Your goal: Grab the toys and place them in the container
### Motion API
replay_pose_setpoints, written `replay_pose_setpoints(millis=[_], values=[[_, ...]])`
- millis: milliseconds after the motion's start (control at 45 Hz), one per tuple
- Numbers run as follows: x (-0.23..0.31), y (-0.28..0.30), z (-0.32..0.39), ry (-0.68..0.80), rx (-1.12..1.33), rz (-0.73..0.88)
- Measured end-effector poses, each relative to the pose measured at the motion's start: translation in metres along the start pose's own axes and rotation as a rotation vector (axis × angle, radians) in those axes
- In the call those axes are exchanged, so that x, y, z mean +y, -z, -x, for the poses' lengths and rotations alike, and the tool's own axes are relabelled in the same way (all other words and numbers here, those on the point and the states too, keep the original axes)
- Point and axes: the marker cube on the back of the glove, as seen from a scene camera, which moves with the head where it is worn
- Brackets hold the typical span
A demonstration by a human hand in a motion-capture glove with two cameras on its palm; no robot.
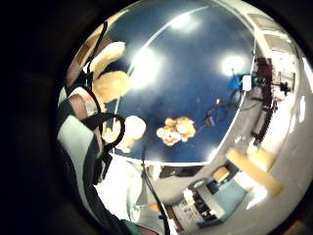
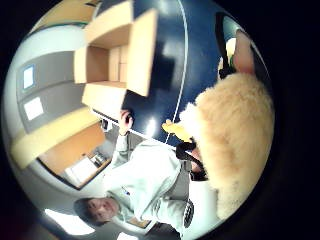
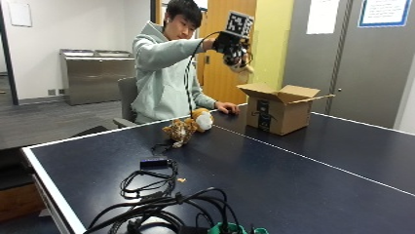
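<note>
looks like an office break room; dark blue table-tennis table [image 3: 311,161], steel bins [image 3: 94,75], wooden door [image 3: 223,73], posted notices [image 3: 383,12].

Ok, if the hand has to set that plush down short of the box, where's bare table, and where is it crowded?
Bare table lies between the cardboard box, the white centre line and the far-right edge. Crowded: the cables at the near corner and the plush toys in front of the person. The right hand holds its plush toy raised beside the box.

Pale grey-green hooded sweatshirt [image 3: 162,78] (long sleeves), black glove on right hand [image 3: 232,48], black straps
</note>
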Motion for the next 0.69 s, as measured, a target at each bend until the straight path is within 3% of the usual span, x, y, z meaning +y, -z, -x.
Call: replay_pose_setpoints(millis=[44,111,200,311,356,445,534,601,689], values=[[-0.002,0.019,0.027,0.025,-0.009,-0.085],[-0.005,0.040,0.059,0.189,-0.028,-0.208],[-0.029,0.056,0.096,0.020,-0.051,-0.346],[-0.059,0.053,0.131,-0.010,-0.079,-0.472],[-0.066,0.050,0.125,0.057,-0.150,-0.465],[-0.072,0.038,0.084,0.348,-0.297,-0.339],[-0.072,0.033,0.073,0.401,-0.304,-0.308],[-0.067,0.036,0.074,0.349,-0.313,-0.335],[-0.058,0.038,0.112,0.054,-0.173,-0.371]])
